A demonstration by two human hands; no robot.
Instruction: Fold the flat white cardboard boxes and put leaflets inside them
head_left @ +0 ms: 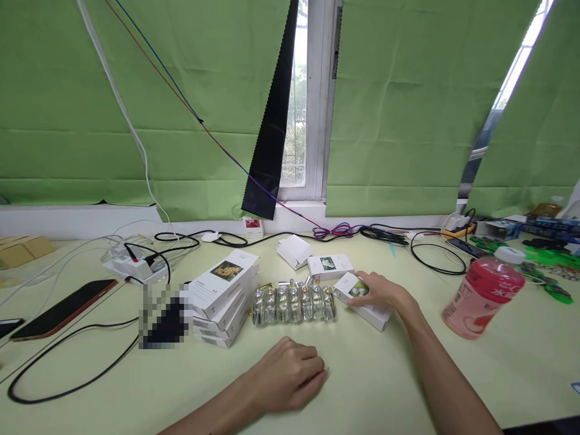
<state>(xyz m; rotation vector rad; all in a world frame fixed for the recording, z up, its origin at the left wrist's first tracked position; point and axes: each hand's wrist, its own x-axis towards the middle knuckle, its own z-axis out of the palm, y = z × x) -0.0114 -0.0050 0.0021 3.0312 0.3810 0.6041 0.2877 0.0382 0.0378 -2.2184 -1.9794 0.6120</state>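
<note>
My right hand (pixel 376 291) has its fingers and thumb closed around a small white box (pixel 379 316) with a white-flower picture, lying on the table. In a loose fist, my left hand (pixel 294 371) rests on the tabletop in front of a row of small glass bottles (pixel 294 305); I see nothing in it. The bottles lie side by side with metallic tops. Left of them rises a stack of white boxes (pixel 222 281), the top one printed with yellow flowers. Behind the bottles are another flower-printed box (pixel 330 266) and a plain-looking white box (pixel 294 251).
A pink drink bottle (pixel 483 296) stands right of my right arm. A phone (pixel 66 308), a power strip (pixel 136 266) and loose black cables lie at left. Coiled cables (pixel 383 234) run along the back, and green parts (pixel 553 257) lie far right.
</note>
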